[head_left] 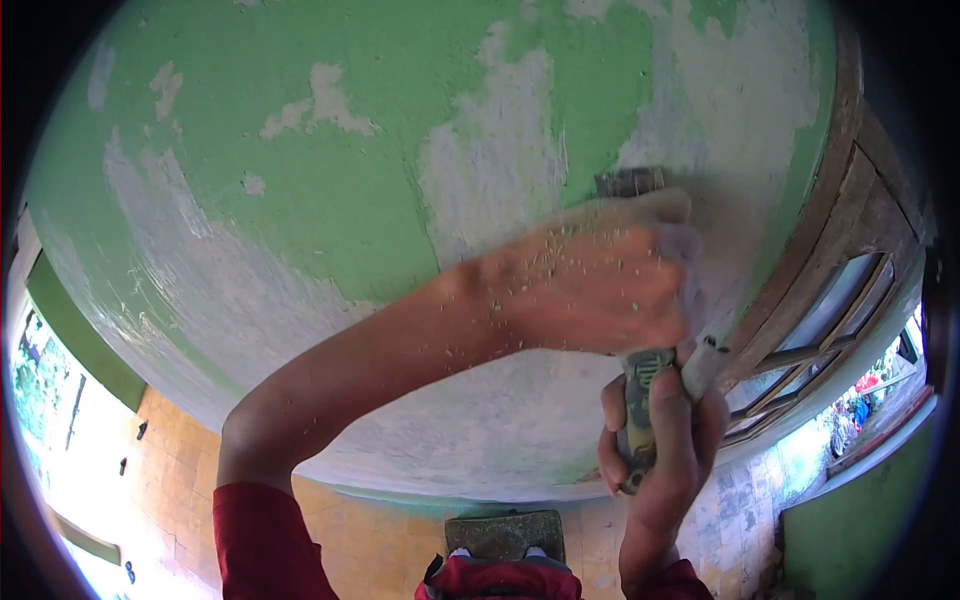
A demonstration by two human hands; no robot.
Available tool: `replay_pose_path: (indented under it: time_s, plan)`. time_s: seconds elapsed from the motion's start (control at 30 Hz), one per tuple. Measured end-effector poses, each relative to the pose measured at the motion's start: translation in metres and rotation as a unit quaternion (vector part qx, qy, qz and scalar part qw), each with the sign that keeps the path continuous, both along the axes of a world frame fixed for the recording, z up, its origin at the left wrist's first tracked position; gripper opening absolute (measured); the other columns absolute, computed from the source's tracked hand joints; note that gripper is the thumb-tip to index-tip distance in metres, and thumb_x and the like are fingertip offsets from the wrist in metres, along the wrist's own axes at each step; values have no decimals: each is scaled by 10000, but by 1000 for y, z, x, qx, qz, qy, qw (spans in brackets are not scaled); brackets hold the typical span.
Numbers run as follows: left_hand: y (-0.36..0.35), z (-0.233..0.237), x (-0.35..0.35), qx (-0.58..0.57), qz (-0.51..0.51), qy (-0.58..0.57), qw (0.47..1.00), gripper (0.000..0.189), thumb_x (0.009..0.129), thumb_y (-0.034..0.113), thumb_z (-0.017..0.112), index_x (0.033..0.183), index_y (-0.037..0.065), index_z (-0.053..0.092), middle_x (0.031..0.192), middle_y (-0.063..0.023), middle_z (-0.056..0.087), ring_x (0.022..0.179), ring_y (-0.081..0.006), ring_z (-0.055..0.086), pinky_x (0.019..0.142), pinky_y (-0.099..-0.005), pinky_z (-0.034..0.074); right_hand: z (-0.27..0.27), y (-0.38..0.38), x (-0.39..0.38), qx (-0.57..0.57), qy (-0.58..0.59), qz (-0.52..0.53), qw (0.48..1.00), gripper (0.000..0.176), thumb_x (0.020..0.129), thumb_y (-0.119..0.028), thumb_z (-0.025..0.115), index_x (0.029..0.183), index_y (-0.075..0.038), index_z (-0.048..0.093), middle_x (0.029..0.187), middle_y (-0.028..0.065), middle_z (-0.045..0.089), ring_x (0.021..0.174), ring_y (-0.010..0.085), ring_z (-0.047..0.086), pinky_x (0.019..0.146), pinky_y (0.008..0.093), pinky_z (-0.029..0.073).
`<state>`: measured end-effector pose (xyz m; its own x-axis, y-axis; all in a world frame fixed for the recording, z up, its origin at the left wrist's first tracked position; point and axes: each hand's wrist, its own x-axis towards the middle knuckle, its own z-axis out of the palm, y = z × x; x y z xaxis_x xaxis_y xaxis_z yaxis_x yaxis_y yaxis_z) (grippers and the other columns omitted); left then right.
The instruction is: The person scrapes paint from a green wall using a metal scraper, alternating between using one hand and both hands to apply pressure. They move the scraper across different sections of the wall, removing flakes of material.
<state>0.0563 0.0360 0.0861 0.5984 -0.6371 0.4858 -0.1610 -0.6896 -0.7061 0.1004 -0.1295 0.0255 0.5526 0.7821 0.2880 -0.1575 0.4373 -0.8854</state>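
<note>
A paint scraper stands against the wall (500, 160), whose green paint is scraped off in wide patches down to a whitish layer. Its wide dark blade (630, 182) touches the surface near the upper right. My left hand (615, 285) is closed over the middle of the scraper, the arm reaching across from the left, with green paint flakes over the hand and forearm. My right hand (675, 430) grips the worn handle (637, 430) below it, thumb along the side. A whitish piece (706, 365) shows between the two hands; its kind is unclear.
A wooden-framed window (800, 350) borders the wall at right. Under my feet is a dark mat (505, 535) on the yellowish tiled floor (370, 530). A low green wall (860, 520) stands at lower right, a green pillar (85, 335) at left.
</note>
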Motion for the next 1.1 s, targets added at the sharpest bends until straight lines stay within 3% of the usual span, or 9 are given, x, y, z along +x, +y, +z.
replay_pose_path:
  time_s: [0.53, 0.83, 0.93, 1.1]
  plan:
    - [0, 5, -7, -17, 36, 40, 998, 142, 650, 145, 693, 681, 112, 559, 679, 13, 540, 768, -145, 601, 752, -301, 499, -9, -3, 0, 13, -2, 41, 999, 242, 1061, -162, 440, 1004, 47, 550, 703, 100, 580, 421, 99, 462, 362, 246, 321]
    - [-2, 2, -2, -46, -23, 29, 998, 138, 665, 159, 681, 695, 119, 553, 682, 15, 539, 754, -145, 600, 753, -307, 496, -6, -12, -1, 8, -10, 36, 999, 231, 1058, -147, 446, 1002, 49, 556, 728, 99, 589, 430, 96, 467, 375, 241, 331]
    - [3, 12, -2, 14, 38, 36, 999, 131, 671, 156, 685, 702, 122, 562, 687, 14, 546, 756, -145, 601, 749, -305, 492, 3, -4, 3, -4, -9, 21, 1000, 228, 1055, -141, 441, 985, 47, 549, 715, 99, 583, 428, 101, 473, 372, 243, 329]
    - [-2, 6, -4, -19, 22, 43, 999, 139, 682, 161, 688, 695, 121, 555, 684, 10, 546, 756, -147, 606, 749, -302, 490, -1, -10, 2, 4, -26, 29, 999, 229, 1050, -146, 448, 957, 44, 535, 686, 100, 567, 417, 104, 466, 360, 246, 322]
